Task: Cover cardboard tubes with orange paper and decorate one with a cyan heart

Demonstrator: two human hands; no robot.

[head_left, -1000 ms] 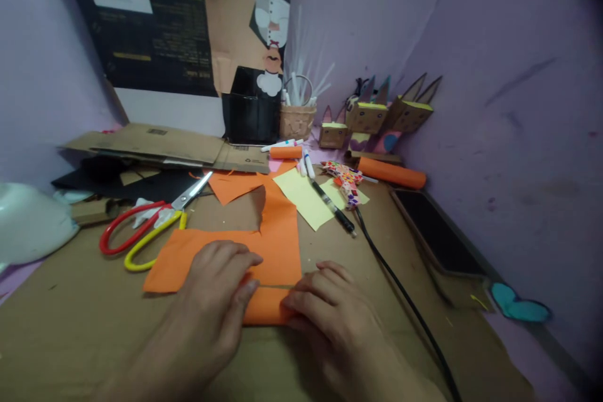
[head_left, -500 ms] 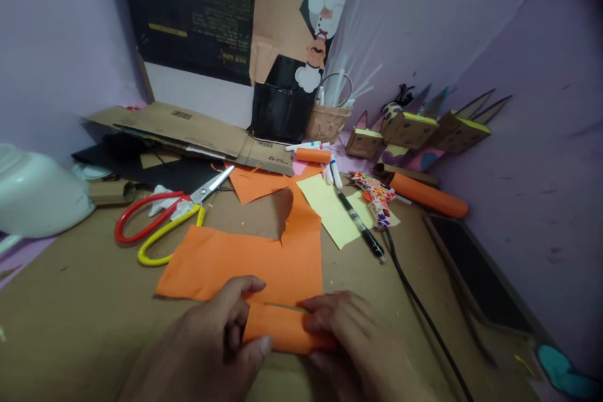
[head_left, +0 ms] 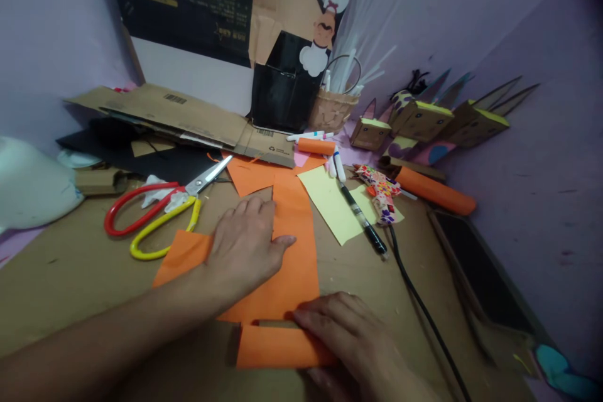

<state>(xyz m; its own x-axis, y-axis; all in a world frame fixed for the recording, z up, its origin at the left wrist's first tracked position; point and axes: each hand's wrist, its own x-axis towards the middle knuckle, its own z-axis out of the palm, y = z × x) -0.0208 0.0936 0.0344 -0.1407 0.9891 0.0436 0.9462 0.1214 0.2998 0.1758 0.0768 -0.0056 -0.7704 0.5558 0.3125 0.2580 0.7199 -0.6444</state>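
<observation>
A large orange sheet (head_left: 296, 264) lies on the brown table, with a strip reaching up toward the back. My left hand (head_left: 247, 242) rests on this sheet, palm down, its thumb spread from the fingers. Nearer to me is an orange rolled piece (head_left: 277, 347) lying crosswise at the sheet's front edge. My right hand (head_left: 348, 339) holds the right end of the roll, fingers on top; its thumb is mostly hidden below.
Scissors (head_left: 198, 185) with red and yellow handles lie at the left. To the right are yellow paper (head_left: 325, 201), a black pen (head_left: 362, 221), a patterned glue gun (head_left: 379, 191) with a black cord, and a dark phone-like slab (head_left: 480, 270). Cardboard (head_left: 188, 116) lies behind.
My left hand has left the roll and moved forward onto the large sheet. The sheet's raised strip now lies flatter. My right hand stays at the roll, and the view has shifted slightly.
</observation>
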